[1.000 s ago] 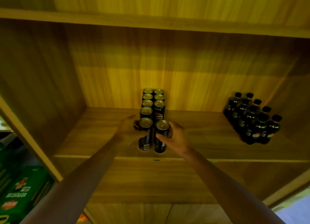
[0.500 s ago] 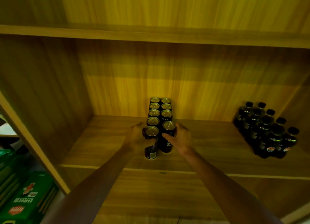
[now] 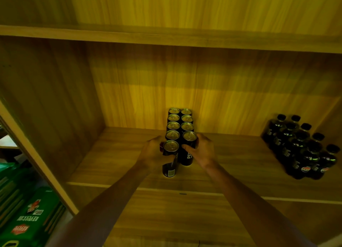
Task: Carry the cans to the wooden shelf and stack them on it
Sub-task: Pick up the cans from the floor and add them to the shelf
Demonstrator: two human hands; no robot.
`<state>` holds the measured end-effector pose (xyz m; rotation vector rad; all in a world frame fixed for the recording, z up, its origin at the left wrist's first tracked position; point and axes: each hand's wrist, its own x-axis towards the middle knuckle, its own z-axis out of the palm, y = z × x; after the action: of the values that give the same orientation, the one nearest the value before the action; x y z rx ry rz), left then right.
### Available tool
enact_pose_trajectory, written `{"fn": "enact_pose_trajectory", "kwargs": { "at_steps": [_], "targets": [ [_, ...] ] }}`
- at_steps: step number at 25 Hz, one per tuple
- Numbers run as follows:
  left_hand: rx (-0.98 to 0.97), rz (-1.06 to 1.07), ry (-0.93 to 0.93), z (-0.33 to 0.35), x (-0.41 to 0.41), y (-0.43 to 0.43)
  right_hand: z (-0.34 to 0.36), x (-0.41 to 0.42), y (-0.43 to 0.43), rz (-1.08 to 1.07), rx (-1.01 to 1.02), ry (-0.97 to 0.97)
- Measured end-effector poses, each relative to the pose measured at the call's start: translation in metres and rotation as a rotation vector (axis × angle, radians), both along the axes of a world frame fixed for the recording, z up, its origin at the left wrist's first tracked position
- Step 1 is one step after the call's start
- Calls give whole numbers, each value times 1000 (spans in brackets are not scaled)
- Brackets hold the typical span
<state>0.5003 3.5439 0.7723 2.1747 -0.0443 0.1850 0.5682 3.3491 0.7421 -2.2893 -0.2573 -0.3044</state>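
Two rows of black cans (image 3: 180, 120) with silver tops stand on the wooden shelf (image 3: 114, 165), running back to the rear panel. My left hand (image 3: 154, 152) wraps the front left can (image 3: 170, 159), which stands nearest the shelf's front edge. My right hand (image 3: 200, 150) grips the front right can (image 3: 188, 148), which touches the row behind it. Both cans stand upright on the shelf board.
A cluster of dark cola bottles (image 3: 303, 147) stands at the right end of the shelf. Another shelf board (image 3: 166, 37) runs overhead. The cabinet's left side wall (image 3: 42, 106) is close. Green drink packs (image 3: 27, 219) lie below left, outside the cabinet.
Both hands have pushed the two front cans deeper along the shelf, up against the rows behind. The camera has moved closer and tilted down.
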Motion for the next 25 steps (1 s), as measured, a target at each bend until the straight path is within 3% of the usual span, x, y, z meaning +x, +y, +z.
{"fn": "enact_pose_trajectory", "kwargs": {
  "at_steps": [8, 12, 18, 25],
  "targets": [
    [29, -3, 25, 3, -4, 3, 11, -7, 2, 15, -66, 29],
    [395, 12, -14, 16, -15, 8, 33, -24, -5, 32, -246, 84],
    [933, -133, -72, 21, -52, 16, 52, -86, -30, 19, -608, 58],
    [946, -148, -168, 0, -122, 6, 42, -169, -53, 49, -786, 24]
  ]
}}
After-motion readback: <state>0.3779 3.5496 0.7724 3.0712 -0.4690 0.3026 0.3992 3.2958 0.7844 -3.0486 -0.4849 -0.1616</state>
